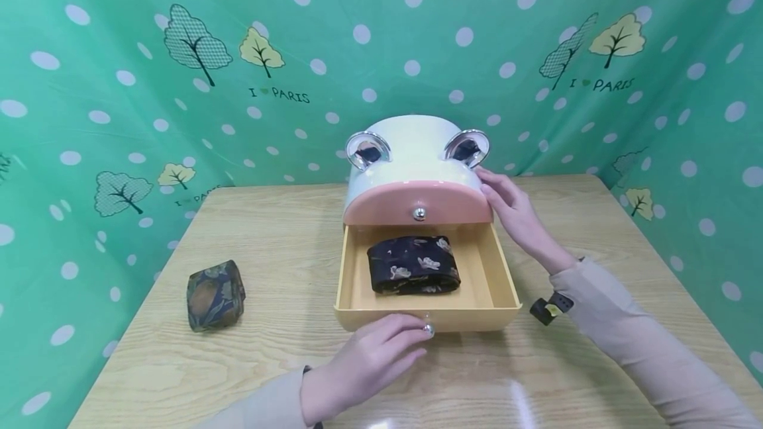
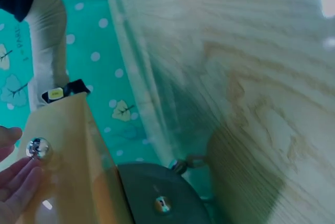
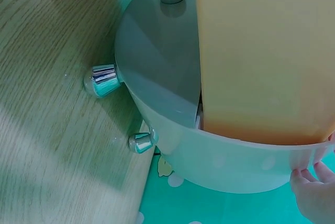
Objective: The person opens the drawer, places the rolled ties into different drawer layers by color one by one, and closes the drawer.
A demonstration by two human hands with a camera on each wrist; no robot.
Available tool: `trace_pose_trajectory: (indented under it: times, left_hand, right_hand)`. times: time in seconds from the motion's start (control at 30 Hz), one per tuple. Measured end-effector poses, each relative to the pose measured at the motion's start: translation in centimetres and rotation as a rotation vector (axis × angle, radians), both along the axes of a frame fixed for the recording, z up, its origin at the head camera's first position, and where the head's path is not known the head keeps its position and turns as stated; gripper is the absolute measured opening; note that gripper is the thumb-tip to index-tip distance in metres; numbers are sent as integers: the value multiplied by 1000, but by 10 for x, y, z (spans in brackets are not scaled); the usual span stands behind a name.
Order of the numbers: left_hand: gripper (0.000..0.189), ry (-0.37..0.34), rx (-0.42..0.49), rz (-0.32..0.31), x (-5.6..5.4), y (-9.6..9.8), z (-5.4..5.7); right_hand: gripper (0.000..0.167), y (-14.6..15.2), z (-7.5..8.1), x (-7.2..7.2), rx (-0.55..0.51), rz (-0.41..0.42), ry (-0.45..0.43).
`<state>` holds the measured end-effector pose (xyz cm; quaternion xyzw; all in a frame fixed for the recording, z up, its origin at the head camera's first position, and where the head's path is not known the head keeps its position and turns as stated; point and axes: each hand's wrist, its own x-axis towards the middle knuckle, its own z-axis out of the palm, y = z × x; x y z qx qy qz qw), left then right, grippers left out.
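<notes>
A white rounded drawer box (image 1: 411, 134) with a pink upper front (image 1: 387, 202) stands at the back of the table, its yellow lower drawer (image 1: 477, 320) pulled out. In it lies a folded dark cloth (image 1: 411, 267) with pale flowers. My left hand (image 1: 372, 353) is at the drawer's front, a fingertip touching the round silver knob (image 1: 428, 331); the thumb sits apart from the knob. In the left wrist view, fingertips (image 2: 29, 174) meet the knob's edge. My right hand (image 1: 518, 214) rests against the box's right side, fingertips (image 3: 301, 178) touching its white wall.
Two silver-rimmed, eye-like knobs (image 1: 367, 149) stick up from the box top. A second folded cloth (image 1: 216, 296), dark with a leafy print, lies at the table's left. A green dotted curtain (image 1: 334, 85) hangs close behind the box and along both sides of the table (image 1: 286, 250).
</notes>
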<state>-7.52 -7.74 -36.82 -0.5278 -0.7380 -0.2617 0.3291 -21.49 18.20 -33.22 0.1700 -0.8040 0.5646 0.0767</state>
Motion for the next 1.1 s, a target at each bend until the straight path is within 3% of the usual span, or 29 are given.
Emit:
trace_pose_trajectory:
  times: [0.27,0.47,0.57,0.87,1.1]
  left_hand:
    - [25,252,-158,60,-7,0,-4]
    - [26,378,-213,83,-10,1,-7]
    - [27,412,-212,87,-11,1,-6]
    - [30,427,-179,56,-13,2,7]
    - [28,436,-133,73,-21,2,0]
  right_hand:
    - [38,0,-1,-1,-16,7,10]
    - [39,0,0,0,-17,8,5]
    - [39,0,0,0,-13,8,1]
    - [39,0,0,0,-6,-2,3]
    - [41,0,0,0,6,-2,5]
